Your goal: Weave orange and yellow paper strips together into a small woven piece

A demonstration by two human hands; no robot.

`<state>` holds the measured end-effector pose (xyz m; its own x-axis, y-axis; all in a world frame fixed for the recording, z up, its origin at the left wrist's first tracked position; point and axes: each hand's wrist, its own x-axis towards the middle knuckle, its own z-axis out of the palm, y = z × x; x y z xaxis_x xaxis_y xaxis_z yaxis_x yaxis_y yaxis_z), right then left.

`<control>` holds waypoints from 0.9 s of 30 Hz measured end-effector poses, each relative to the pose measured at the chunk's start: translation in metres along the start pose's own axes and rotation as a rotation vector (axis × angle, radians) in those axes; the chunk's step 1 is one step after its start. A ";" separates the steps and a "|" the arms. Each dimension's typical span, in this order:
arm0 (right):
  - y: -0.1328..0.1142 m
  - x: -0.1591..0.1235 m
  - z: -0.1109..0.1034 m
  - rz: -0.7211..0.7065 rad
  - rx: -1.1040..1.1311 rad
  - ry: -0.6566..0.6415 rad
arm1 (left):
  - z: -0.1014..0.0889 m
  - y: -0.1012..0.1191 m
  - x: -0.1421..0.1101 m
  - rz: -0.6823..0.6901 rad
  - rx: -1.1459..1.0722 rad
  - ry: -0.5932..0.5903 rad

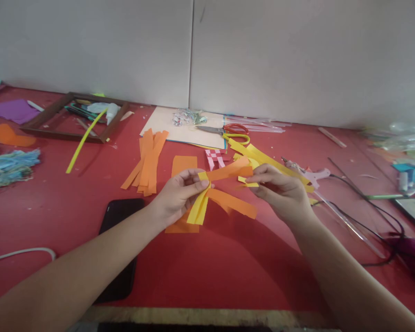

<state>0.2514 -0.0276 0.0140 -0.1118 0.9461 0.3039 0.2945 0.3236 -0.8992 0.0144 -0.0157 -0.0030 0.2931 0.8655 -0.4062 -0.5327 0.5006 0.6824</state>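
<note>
My left hand (183, 191) is closed in a pinch on crossed paper strips. Two yellow strips (198, 210) hang down from its fingertips, and orange strips (233, 203) stick out to the right. My right hand (280, 189) is also closed, its fingertips on the end of a yellow paper strip (248, 182), next to an orange strip's end. Part of the crossing is hidden behind my left thumb. Below the hands lies a flat orange paper piece (185, 163). A pink-and-white woven paper piece (215, 157) rests just beyond them.
Loose orange strips (147, 161) lie to the left, above a black phone (119, 249). Scissors (224, 131) sit on a pale board (159, 122). Yellow strips (263, 159) and a glue gun (316, 176) with its cord are at the right. A wooden frame (55, 133) stands back left.
</note>
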 end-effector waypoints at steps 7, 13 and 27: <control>0.013 -0.001 -0.015 0.034 0.029 0.092 | -0.002 -0.001 0.001 0.021 0.022 -0.031; 0.011 0.003 -0.018 -0.004 0.005 0.096 | -0.004 -0.002 0.001 0.046 0.041 -0.048; 0.017 0.007 -0.002 0.433 0.320 0.042 | -0.006 -0.003 0.001 0.069 0.116 -0.052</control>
<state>0.2572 -0.0150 0.0016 -0.0041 0.9939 -0.1099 0.0003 -0.1099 -0.9939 0.0119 -0.0163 -0.0094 0.3014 0.8960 -0.3260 -0.4585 0.4360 0.7744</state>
